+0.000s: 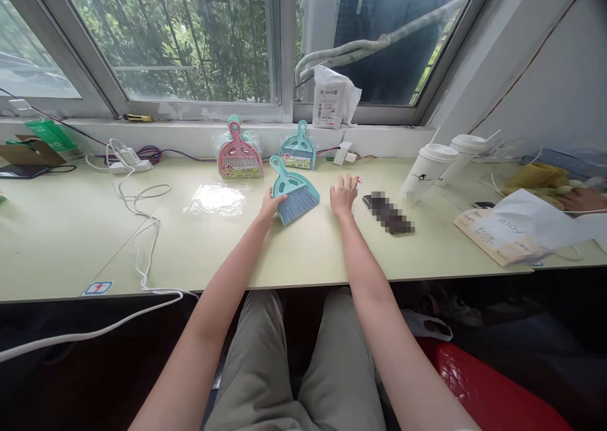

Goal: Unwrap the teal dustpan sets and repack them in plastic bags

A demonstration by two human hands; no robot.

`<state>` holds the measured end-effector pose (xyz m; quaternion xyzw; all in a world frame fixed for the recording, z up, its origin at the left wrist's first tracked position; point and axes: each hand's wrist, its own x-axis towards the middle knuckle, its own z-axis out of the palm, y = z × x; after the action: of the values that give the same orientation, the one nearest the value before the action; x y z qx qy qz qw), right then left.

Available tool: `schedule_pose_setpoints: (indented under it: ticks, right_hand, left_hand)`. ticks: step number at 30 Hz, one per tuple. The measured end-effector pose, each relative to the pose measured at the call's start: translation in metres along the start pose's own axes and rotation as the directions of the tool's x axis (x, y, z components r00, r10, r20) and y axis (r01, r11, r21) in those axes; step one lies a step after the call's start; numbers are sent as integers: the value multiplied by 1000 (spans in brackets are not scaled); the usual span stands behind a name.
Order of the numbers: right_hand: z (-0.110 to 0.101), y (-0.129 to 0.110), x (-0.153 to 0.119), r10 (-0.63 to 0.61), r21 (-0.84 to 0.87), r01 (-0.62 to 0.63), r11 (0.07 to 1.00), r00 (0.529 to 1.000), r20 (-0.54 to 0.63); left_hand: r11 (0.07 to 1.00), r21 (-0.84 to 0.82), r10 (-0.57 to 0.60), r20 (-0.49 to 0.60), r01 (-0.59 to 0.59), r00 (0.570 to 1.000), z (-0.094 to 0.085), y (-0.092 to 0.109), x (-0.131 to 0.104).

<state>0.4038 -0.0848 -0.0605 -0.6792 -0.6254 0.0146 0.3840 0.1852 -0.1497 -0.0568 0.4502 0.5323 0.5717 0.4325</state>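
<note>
A small teal brush and dustpan set (294,191) lies flat on the pale green table (61,229), handle pointing away. My left hand (270,206) rests against its left edge, fingers touching the brush. My right hand (343,194) lies open on the table just right of it, holding nothing. Behind, a pink set in plastic wrap (238,157) and a second teal wrapped set (298,148) lean against the window ledge. An empty clear plastic wrapper (217,199) lies left of my left hand.
Two white lidded paper cups (428,169) stand at the right, with a dark flat object (389,212) beside my right hand. A white paper bag (516,225) lies far right near another person's hand (585,198). White cables (137,229) trail across the left.
</note>
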Motion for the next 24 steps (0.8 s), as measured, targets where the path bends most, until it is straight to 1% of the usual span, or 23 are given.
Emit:
schedule_pose_setpoints:
  ticks: [2,3,4,6,8,9,10,12,14,16,18,19,20,21,22,23,24]
  right_hand:
    - [4,17,4,73,-123,-55,991,986,150]
    - [6,21,5,86,-153,-53,987,971,221]
    - [8,22,5,69,-157,-25,987,958,278]
    - [9,17,3,-52,-92,90,992,933,356]
    - [7,8,-1,-189,32,194,981,890,414]
    - [5,3,-4,-231,86,215,973,873,429]
    - [4,-1,-6,-258,123,227,966,866,429]
    - [2,-6,-12,-305,148,267,952,862,404]
    - [1,-7,-16,-357,146,326,934,850,387]
    - [1,-7,-19,-385,152,353,923,833,398]
    - [-3,-8,-19,-374,196,321,927,839,395]
    - [-7,-8,-18,-376,249,296,922,838,396]
    - [-11,-10,-17,-395,323,273,906,818,417]
    - [-16,-12,-16,-435,404,253,879,772,463]
    - [-21,-16,-16,-491,477,238,846,694,526]
    - [-25,-20,-17,-551,529,232,816,587,593]
    - [-28,-26,-20,-598,557,241,794,469,650]
  left_hand:
    - [999,-26,-24,-60,23,998,-14,3,6]
    - [999,-42,-34,-83,30,996,-20,4,9]
    - [997,-66,-47,-107,40,993,-26,5,12]
    - [985,-154,-105,-179,77,978,-35,6,18]
    - [944,-310,-197,-257,112,946,-42,7,22]
    - [910,-398,-243,-281,117,928,-44,7,24]
    - [873,-475,-277,-296,111,914,-46,7,24]
    - [812,-577,-314,-306,87,899,-49,7,23]
    - [778,-623,-335,-306,79,891,-51,8,22]
    - [759,-645,-355,-299,86,886,-51,9,21]
    - [749,-656,-361,-291,90,886,-51,9,20]
    - [748,-658,-358,-288,88,888,-51,9,21]
    - [748,-658,-354,-286,86,890,-51,9,21]
    - [749,-657,-351,-285,85,892,-51,8,22]
    - [750,-655,-352,-286,86,891,-51,8,22]
    - [752,-653,-353,-288,87,890,-51,7,23]
    - [755,-650,-356,-290,90,889,-51,6,24]
